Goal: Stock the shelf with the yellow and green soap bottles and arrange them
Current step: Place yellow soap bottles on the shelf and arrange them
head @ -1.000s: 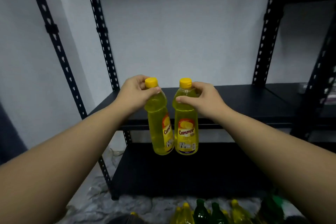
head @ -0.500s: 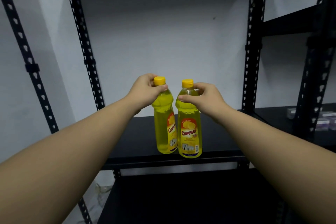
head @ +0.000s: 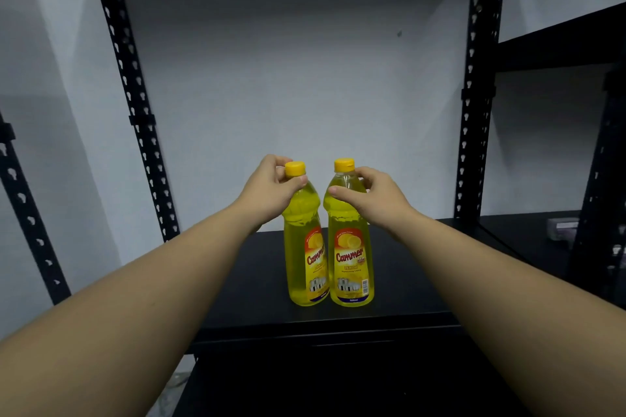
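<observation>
Yellow soap fills both bottles I hold by the neck: my left hand [head: 271,189] grips the left bottle [head: 305,247], my right hand [head: 369,196] grips the right bottle [head: 352,247]. Both stand upright, almost touching, near the front edge of the black shelf [head: 406,281]; I think their bases are down, though the dark surface makes that hard to judge. I should slide them toward the back edge together, labels forward, before loosening my fingers. Open room lies behind and toward both side posts.
</observation>
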`<state>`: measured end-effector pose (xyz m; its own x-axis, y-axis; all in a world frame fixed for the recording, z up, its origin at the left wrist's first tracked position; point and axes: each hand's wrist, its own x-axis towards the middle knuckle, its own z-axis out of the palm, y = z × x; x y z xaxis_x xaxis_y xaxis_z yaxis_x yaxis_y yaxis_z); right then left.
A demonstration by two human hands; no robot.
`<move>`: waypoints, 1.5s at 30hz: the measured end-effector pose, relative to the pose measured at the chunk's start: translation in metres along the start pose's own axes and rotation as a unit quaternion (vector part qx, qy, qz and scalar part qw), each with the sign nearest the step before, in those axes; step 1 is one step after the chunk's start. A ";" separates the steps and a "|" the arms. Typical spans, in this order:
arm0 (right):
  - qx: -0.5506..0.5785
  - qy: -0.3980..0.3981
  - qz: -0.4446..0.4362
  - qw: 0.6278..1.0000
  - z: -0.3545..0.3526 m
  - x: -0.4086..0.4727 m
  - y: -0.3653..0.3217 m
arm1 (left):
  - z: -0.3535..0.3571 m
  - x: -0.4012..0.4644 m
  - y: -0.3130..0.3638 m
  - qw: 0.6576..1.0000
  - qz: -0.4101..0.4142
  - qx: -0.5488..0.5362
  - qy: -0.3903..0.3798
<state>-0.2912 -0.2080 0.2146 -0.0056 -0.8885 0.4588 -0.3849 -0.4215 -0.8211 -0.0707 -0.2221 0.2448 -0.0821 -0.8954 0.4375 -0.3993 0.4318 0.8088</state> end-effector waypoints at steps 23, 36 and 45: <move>-0.068 -0.007 0.111 0.991 0.041 -0.094 0.104 | 0.058 -0.092 -0.124 0.990 -0.138 0.005 0.009; -0.068 0.017 0.108 0.992 0.043 -0.096 0.109 | 0.047 -0.088 -0.133 0.986 -0.135 -0.017 -0.096; -0.121 0.061 0.146 0.980 0.013 -0.107 0.107 | 0.090 -0.140 -0.116 0.984 0.002 0.167 0.057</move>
<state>-0.3194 -0.1607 0.0735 -0.2527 -0.9305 0.2652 -0.5582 -0.0837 -0.8255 -0.0947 -0.1565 0.0540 0.0119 -0.8677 0.4969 -0.6786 0.3580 0.6414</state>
